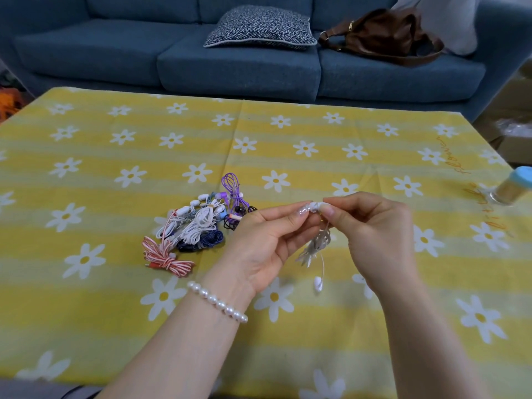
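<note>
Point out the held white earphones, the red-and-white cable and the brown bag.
white earphones (315, 245): head view, bundled cord.
red-and-white cable (168, 262): head view, tied coil.
brown bag (383, 33): head view, its body.

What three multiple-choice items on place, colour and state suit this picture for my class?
1. Where is the brown bag? A on the table; B on the sofa; C on the floor.
2. What colour is the nearest cable bundle of the pile? A green; B orange; C red and white.
3. How is the white earphone held? A pinched between both hands; B lying loose; C in one fist.
Key: 1 B, it rests on the seat; 2 C, its cord is striped; 3 A, left hand and right hand fingertips meet on it.
</note>
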`<state>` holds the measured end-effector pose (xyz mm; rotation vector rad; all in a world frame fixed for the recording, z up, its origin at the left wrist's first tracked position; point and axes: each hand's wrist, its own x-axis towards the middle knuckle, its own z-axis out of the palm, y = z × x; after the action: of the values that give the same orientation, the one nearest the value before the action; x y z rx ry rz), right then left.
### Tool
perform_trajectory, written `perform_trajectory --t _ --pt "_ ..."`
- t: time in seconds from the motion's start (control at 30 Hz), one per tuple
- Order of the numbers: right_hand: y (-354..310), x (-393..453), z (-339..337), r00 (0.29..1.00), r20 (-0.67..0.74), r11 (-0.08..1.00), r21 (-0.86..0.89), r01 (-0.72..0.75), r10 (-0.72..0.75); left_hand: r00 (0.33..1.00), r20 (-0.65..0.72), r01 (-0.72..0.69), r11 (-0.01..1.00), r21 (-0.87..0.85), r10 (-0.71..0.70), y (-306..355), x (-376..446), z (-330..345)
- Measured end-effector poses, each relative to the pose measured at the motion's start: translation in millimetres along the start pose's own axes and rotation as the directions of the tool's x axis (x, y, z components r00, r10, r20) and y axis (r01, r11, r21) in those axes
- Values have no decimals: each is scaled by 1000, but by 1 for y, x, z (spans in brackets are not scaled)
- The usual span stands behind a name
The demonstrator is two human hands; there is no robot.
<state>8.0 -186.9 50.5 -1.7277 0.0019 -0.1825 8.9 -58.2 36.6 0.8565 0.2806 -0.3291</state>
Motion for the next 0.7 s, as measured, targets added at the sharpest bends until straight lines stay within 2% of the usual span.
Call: perform_trajectory --t 0.37,0.53,0.63,0.7 --pt "1 -2 2 999 -45 997 -81 -5 2 998 4 -64 998 22 64 -5 -2 4" --pt "-1 -2 1 1000 -10 996 -85 -5 4 974 -34 -212 950 230 225 -10 -2 5" --pt "0 -2 1 1000 -22 995 -101 -9 6 942 -7 -300 848 437 337 -12 -4 3" --pt "0 -2 0 1000 -17 996 -90 -8 6 927 28 -334 789 516 374 -12 -5 3"
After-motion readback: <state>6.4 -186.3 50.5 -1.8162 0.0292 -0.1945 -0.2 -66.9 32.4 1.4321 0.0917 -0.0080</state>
